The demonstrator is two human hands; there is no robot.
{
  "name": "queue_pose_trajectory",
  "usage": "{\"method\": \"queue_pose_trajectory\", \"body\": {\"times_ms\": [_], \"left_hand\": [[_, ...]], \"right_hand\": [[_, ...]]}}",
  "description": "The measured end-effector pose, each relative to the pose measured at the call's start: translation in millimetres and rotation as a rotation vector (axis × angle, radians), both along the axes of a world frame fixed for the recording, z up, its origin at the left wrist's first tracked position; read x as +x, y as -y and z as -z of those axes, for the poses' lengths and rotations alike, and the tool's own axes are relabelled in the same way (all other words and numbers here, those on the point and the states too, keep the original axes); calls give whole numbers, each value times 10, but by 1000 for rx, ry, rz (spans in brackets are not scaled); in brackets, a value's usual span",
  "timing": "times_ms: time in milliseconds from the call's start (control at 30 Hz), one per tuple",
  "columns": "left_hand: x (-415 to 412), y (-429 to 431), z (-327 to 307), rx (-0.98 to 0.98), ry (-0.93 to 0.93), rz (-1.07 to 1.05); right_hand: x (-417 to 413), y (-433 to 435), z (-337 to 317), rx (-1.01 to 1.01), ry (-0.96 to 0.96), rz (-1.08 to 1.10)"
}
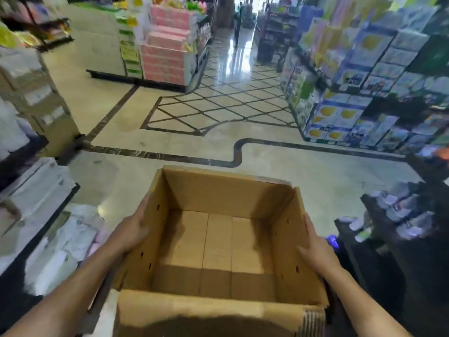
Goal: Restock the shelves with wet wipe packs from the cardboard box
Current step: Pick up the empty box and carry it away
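Note:
An open brown cardboard box point(226, 190) is held in front of me above the floor, and its inside shows only bare cardboard. My left hand point(132, 231) presses flat against the box's left outer wall with fingers pointing forward. My right hand point(315, 249) lies flat against the right outer wall in the same way. No wet wipe packs show inside the box. Low shelves at the left hold white and pale pink packs point(73, 239).
A shiny tiled aisle point(218, 105) runs ahead. Shelves of boxed goods point(364, 81) stand at the right, and a pink and green pack display point(165, 57) at the back left. A dark low shelf with small items point(393, 215) is close at the right.

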State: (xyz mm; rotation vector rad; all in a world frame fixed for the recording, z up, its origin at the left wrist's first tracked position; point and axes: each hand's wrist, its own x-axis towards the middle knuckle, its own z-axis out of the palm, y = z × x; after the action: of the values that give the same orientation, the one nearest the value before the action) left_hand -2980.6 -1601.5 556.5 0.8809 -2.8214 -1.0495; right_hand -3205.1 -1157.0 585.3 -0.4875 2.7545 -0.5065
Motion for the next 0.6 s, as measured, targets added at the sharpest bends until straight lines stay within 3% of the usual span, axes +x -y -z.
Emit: {"method": "queue_pose_trajectory", "body": {"times_ms": [367, 600], "left_hand": [[-1905, 1591, 35, -35, 7, -264], [-2795, 2745, 97, 10, 9, -358]], "right_hand": [[-2899, 2179, -58, -14, -48, -248], [-4047, 3805, -105, 59, -65, -351]]}}
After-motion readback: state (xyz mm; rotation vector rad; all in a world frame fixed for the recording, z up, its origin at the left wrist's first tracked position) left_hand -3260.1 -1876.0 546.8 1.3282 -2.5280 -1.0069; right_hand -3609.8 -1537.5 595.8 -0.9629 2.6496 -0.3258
